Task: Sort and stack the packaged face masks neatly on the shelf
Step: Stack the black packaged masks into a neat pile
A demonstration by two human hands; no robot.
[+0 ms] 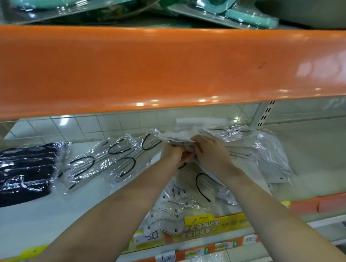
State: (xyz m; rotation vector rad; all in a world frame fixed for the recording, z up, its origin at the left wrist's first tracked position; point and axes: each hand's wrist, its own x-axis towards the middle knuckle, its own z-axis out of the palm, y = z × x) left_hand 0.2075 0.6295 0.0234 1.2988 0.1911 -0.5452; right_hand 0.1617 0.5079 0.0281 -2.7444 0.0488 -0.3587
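A bundle of white face mask packs (219,136) in clear plastic is lifted above the shelf (39,213), and both hands grip its near left end. My left hand (171,154) curls under the bundle. Over its top lies my right hand (211,152). More white packs with black ear loops (104,161) lie spread out to the left. A stack of black mask packs (17,173) sits at the far left. White masks with dotted edges (168,210) lie beneath my arms at the front edge.
The orange front lip of the upper shelf (172,69) hangs close above my hands. Green packaged goods (95,0) lie on that upper shelf. Price tags and a yellow label strip (202,227) run along the lower shelf's front rail. An upright shelf post (265,112) stands at the back right.
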